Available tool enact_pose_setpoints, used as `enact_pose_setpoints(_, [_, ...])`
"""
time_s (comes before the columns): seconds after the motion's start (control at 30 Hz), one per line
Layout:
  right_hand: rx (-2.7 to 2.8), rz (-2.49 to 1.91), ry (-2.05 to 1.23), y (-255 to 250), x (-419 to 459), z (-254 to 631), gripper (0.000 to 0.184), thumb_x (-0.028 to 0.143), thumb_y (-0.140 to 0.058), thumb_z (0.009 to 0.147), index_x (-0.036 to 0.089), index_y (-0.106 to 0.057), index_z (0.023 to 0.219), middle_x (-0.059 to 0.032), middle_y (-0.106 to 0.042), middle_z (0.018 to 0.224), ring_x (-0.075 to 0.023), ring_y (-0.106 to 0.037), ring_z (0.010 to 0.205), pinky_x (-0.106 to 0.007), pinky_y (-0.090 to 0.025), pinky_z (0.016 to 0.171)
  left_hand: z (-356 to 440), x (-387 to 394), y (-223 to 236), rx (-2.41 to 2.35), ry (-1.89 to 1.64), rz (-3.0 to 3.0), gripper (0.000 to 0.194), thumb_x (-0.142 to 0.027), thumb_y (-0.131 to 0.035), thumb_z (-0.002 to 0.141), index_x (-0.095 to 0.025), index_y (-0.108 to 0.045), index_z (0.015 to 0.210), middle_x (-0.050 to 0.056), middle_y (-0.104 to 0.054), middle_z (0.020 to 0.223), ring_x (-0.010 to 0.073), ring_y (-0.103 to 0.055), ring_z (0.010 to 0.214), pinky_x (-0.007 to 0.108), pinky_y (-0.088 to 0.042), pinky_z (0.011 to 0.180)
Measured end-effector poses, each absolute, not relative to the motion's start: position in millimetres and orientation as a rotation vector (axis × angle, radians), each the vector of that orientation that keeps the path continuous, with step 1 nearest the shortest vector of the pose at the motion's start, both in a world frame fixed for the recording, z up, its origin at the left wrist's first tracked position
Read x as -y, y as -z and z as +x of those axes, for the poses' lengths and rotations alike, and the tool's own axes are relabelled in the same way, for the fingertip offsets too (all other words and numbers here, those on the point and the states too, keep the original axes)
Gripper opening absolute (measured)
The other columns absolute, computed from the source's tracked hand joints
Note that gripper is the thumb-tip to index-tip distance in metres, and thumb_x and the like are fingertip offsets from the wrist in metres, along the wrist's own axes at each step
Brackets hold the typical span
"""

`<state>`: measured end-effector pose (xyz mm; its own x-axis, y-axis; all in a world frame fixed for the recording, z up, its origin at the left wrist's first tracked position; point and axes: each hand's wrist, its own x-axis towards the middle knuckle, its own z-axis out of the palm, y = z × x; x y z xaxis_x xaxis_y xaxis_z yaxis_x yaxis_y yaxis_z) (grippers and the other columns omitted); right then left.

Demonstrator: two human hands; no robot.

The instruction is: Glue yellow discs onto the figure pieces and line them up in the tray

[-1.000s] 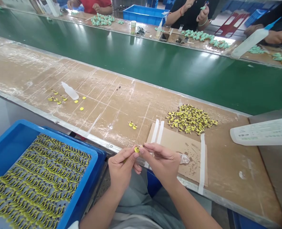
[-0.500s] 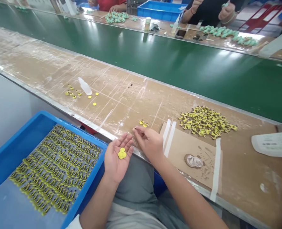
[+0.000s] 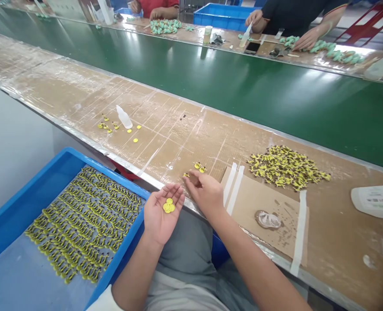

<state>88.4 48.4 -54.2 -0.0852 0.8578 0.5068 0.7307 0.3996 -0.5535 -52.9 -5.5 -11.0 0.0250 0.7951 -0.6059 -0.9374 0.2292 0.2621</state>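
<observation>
My left hand (image 3: pixel 160 216) lies palm up, cupped, with several yellow discs (image 3: pixel 168 206) resting in it. Beside it, my right hand (image 3: pixel 206 192) is over the table edge, thumb and forefinger together at a small yellow-and-dark figure (image 3: pixel 186 175). Just beyond those fingertips, two more yellow pieces with dark parts (image 3: pixel 199 166) stand on the table. To the right, a heap of small yellow-and-dark figures (image 3: pixel 285 167) lies behind a taped cardboard sheet (image 3: pixel 252 196), which bears a whitish blob of paste (image 3: pixel 269 219).
A blue tray (image 3: pixel 126 177) with rows of yellow-and-dark figures is at my left. A white squeeze bottle (image 3: pixel 124 117) lies near loose discs (image 3: pixel 135 140). A larger bottle (image 3: pixel 375 201) lies at right. Across the green belt (image 3: pixel 210 73), two people work beside mint-green pieces (image 3: pixel 165 26).
The view has shifted slightly, moving the scene rightward. A yellow part now shows at my right fingertips. Across the belt, one person's hands have come down, one to a bottle, one to the green pieces.
</observation>
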Motion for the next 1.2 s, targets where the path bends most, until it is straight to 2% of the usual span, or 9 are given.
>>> enact_pose_setpoints(0.1, [1.838, -1.181, -0.148, 35.9, -28.7, 90.3, 0.021, 0.024, -0.066, 0.087, 0.018, -0.066, 0.107, -0.0055, -0.074, 0.087, -0.0169, -0.065, 0.073, -0.031, -0.051, 0.071, -51.2, 8.2, 11.1, -0.760, -1.382, -0.231, 0.019, -0.015, -0.053, 0.083, -0.009, -0.070, 0.083, 0.010, -0.070, 0.085, 0.0182, -0.068, 0.080, 0.031, -0.057, 0.077])
enact_pose_setpoints(0.2, [1.860, -1.033, -0.324, 15.0, 4.0, 89.6, 0.021, 0.017, -0.072, 0.081, 0.022, -0.065, 0.101, -0.0012, -0.074, 0.085, -0.0146, -0.066, 0.073, -0.028, -0.052, 0.069, -43.0, 12.3, 9.8, -0.791, -1.407, -0.196, 0.020, -0.017, -0.052, 0.084, -0.010, -0.071, 0.082, 0.007, -0.068, 0.080, 0.0167, -0.067, 0.078, 0.029, -0.056, 0.077])
enact_pose_setpoints(0.33, [1.901, -1.181, -0.569, 3.8, 35.5, 87.8, 0.013, 0.024, -0.067, 0.086, 0.023, -0.068, 0.099, -0.0023, -0.073, 0.092, -0.0175, -0.068, 0.084, -0.030, -0.055, 0.074, -23.3, 20.3, 6.9, -0.818, -1.359, -0.106, 0.023, -0.025, -0.054, 0.085, -0.011, -0.072, 0.083, 0.011, -0.072, 0.088, 0.0215, -0.069, 0.088, 0.035, -0.055, 0.089])
enact_pose_setpoints(0.5, [1.759, -1.281, -0.780, 6.0, 40.9, 96.2, 0.013, 0.021, -0.064, 0.087, 0.025, -0.071, 0.097, 0.0003, -0.074, 0.096, -0.0149, -0.069, 0.088, -0.026, -0.056, 0.081, -2.5, 27.7, 4.8, -0.840, -1.294, -0.066, 0.022, -0.024, -0.055, 0.084, -0.011, -0.072, 0.077, 0.009, -0.071, 0.082, 0.0206, -0.070, 0.085, 0.030, -0.056, 0.084])
enact_pose_setpoints(0.63, [1.635, -1.302, -0.810, 4.9, 46.3, 108.9, 0.015, 0.018, -0.065, 0.085, 0.026, -0.075, 0.095, 0.0007, -0.077, 0.089, -0.0138, -0.071, 0.080, -0.024, -0.055, 0.077, 11.4, 26.8, 4.1, -0.859, -1.183, -0.164, 0.024, -0.019, -0.053, 0.085, -0.012, -0.070, 0.070, 0.006, -0.068, 0.075, 0.0173, -0.069, 0.078, 0.030, -0.057, 0.083])
enact_pose_setpoints(0.77, [1.333, -1.388, -0.986, -4.1, 58.8, 132.1, 0.011, 0.026, -0.074, 0.078, 0.025, -0.076, 0.089, 0.0014, -0.077, 0.080, -0.0137, -0.071, 0.067, -0.022, -0.055, 0.066, 23.2, 33.2, 5.4, -0.901, -1.044, -0.124, 0.016, -0.017, -0.060, 0.085, -0.013, -0.072, 0.076, 0.005, -0.066, 0.077, 0.0135, -0.065, 0.073, 0.024, -0.056, 0.070])
enact_pose_setpoints(0.83, [1.208, -1.448, -1.149, -14.6, 65.1, 151.7, 0.022, 0.027, -0.077, 0.075, 0.024, -0.074, 0.096, 0.0015, -0.077, 0.080, -0.0140, -0.071, 0.065, -0.021, -0.054, 0.060, 25.9, 40.0, 8.1, -0.889, -0.924, 0.028, 0.013, -0.023, -0.067, 0.084, -0.013, -0.075, 0.084, 0.004, -0.064, 0.075, 0.0101, -0.057, 0.063, 0.020, -0.051, 0.059])
enact_pose_setpoints(0.93, [1.323, -1.544, -1.281, -35.6, 73.2, 186.3, 0.035, 0.021, -0.072, 0.077, 0.024, -0.067, 0.111, 0.0036, -0.078, 0.080, -0.0125, -0.068, 0.059, -0.021, -0.052, 0.058, 27.2, 49.7, 12.9, -0.856, -0.710, 0.292, 0.027, -0.032, -0.077, 0.078, -0.010, -0.077, 0.092, 0.002, -0.057, 0.064, 0.0063, -0.042, 0.054, 0.017, -0.036, 0.048])
enact_pose_setpoints(1.2, [2.074, -1.566, -0.963, -66.2, 80.9, 244.4, 0.051, 0.012, -0.072, 0.076, 0.025, -0.062, 0.124, 0.0014, -0.078, 0.086, -0.0188, -0.073, 0.081, -0.026, -0.050, 0.073, 51.9, 66.6, 13.2, -0.762, -0.390, 0.609, 0.022, -0.030, -0.079, 0.076, -0.010, -0.079, 0.086, 0.000, -0.047, 0.059, 0.0060, -0.024, 0.053, 0.023, -0.017, 0.049])
